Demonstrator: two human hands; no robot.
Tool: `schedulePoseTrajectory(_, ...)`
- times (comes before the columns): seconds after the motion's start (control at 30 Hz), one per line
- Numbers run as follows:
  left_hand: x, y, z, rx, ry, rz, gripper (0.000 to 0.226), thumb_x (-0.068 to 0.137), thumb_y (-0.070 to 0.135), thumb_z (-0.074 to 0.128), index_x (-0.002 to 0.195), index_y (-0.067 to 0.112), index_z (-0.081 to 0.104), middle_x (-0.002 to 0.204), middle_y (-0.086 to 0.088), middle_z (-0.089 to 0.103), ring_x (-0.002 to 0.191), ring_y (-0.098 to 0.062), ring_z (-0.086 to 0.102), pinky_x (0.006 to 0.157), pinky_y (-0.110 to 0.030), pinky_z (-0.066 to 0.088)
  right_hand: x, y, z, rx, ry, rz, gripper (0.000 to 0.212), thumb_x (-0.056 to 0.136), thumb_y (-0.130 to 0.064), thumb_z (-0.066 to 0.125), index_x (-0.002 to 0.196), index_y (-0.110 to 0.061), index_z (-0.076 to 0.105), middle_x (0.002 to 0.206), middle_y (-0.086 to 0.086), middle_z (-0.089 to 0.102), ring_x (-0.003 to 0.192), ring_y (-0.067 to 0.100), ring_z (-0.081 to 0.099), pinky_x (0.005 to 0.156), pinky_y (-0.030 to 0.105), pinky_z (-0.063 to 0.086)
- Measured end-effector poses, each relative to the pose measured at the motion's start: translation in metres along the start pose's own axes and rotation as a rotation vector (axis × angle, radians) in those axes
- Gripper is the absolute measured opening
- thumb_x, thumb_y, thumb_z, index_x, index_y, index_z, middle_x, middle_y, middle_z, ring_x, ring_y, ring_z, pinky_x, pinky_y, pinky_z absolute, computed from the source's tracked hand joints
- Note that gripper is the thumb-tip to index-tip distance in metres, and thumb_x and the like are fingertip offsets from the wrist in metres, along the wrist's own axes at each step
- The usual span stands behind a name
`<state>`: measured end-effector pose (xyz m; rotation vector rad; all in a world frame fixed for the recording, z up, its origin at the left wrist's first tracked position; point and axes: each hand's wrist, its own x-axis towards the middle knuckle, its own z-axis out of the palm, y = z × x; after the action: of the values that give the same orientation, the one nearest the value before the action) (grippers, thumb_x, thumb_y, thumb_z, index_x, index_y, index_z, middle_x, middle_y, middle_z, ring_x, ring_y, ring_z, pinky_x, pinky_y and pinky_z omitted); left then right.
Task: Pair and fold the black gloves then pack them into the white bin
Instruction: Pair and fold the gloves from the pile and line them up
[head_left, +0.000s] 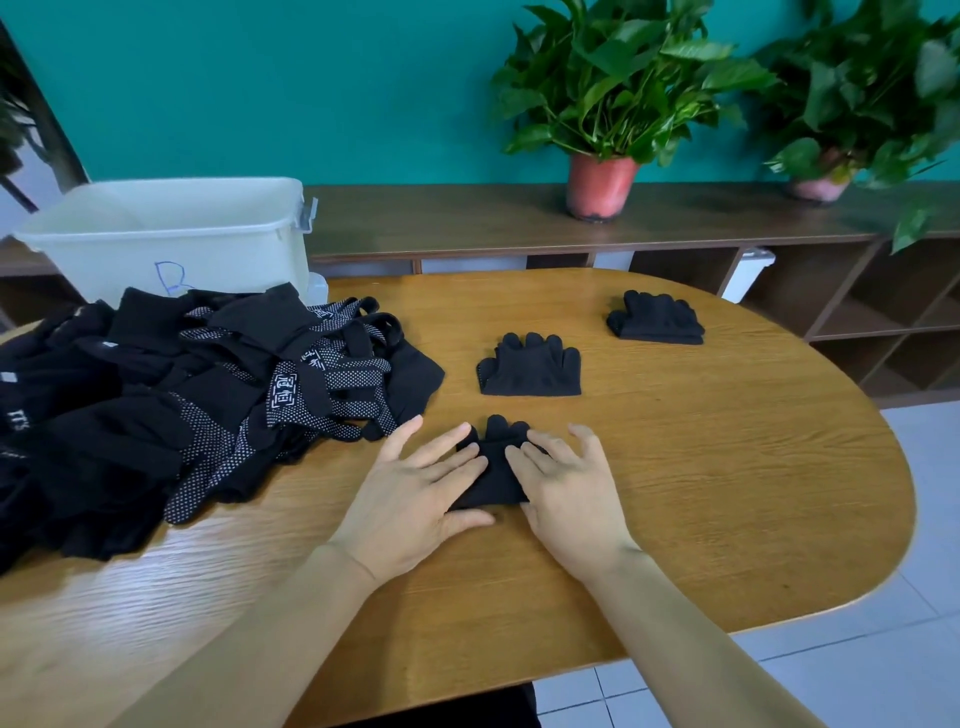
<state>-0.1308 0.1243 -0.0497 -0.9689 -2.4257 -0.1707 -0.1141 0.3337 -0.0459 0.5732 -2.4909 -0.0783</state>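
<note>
A folded pair of black gloves (493, 467) lies on the wooden table (727, 493) in front of me. My left hand (415, 493) presses flat on its left side and my right hand (566, 488) presses flat on its right side, fingers straight. Two more folded pairs lie beyond: one (530, 366) at the table's middle, another (655, 318) farther right. A big heap of loose black gloves with white dots (182, 405) covers the table's left part. The white bin (171, 234) stands behind the heap at the far left.
A low wooden shelf unit (519, 218) runs along the teal wall behind the table, with two potted plants (602, 182) (826, 182) on top. White tiled floor (909, 649) shows to the right of the table's rounded edge.
</note>
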Motion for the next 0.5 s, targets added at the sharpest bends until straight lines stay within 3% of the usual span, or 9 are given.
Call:
schedulePoseTrajectory(0.07,0.0,0.002,0.002,0.056,0.006,-0.027,0.054,0.092,0.055,0.049,0.12,0.014,0.069,0.123,0.002,0.069,0.131,-0.013,0.051,0.111,-0.049,0.026,-0.001,-0.001,0.003,0.013,0.049,0.002,0.038,0.063,-0.008,0.082,0.1,-0.006,0.074,0.091,0.007,0.076,0.104,0.022,0.069,0.105,0.047,0.032)
schedulePoseTrajectory(0.13,0.001,0.003,0.002,0.096,0.026,-0.02,0.046,0.08,0.041,0.077,0.117,0.014,0.072,0.118,0.001,0.071,0.124,-0.013,0.059,0.108,-0.049,0.029,-0.002,0.0,0.005,0.031,0.073,0.003,0.036,0.063,-0.004,0.081,0.098,-0.006,0.074,0.09,0.007,0.076,0.104,0.021,0.069,0.105,0.048,0.033)
schedulePoseTrajectory(0.2,0.003,0.005,0.0,0.104,-0.018,-0.024,0.059,0.058,0.03,0.093,0.111,0.014,0.074,0.113,0.0,0.073,0.116,-0.013,0.064,0.106,-0.05,0.039,-0.002,0.001,0.004,0.029,0.06,0.015,0.042,0.062,-0.005,0.083,0.103,-0.006,0.074,0.094,0.007,0.076,0.107,0.022,0.068,0.104,0.051,0.035)
schedulePoseTrajectory(0.3,0.002,0.007,-0.001,0.095,-0.038,-0.017,0.065,0.045,0.021,0.098,0.106,0.014,0.076,0.108,0.0,0.074,0.108,-0.011,0.068,0.097,-0.049,0.052,-0.001,0.001,-0.002,0.021,0.018,0.026,0.048,0.059,-0.006,0.085,0.106,-0.009,0.075,0.099,0.006,0.076,0.115,0.024,0.065,0.102,0.056,0.037)
schedulePoseTrajectory(0.4,0.006,0.005,-0.001,0.1,-0.028,0.011,0.064,0.046,0.017,0.097,0.106,0.013,0.076,0.107,0.0,0.075,0.106,-0.01,0.069,0.106,-0.043,0.045,0.001,0.003,-0.007,0.069,0.014,0.022,0.045,0.055,-0.003,0.086,0.098,-0.011,0.076,0.093,0.004,0.076,0.111,0.023,0.067,0.103,0.055,0.03)
schedulePoseTrajectory(0.5,0.024,0.001,-0.008,0.116,0.026,0.02,0.06,0.046,0.014,0.096,0.102,0.013,0.077,0.103,0.0,0.076,0.101,-0.01,0.07,0.105,-0.045,0.044,0.011,0.015,-0.015,0.097,-0.007,0.049,0.045,0.049,-0.001,0.086,0.092,-0.012,0.077,0.083,0.0,0.076,0.109,0.021,0.068,0.102,0.054,0.028)
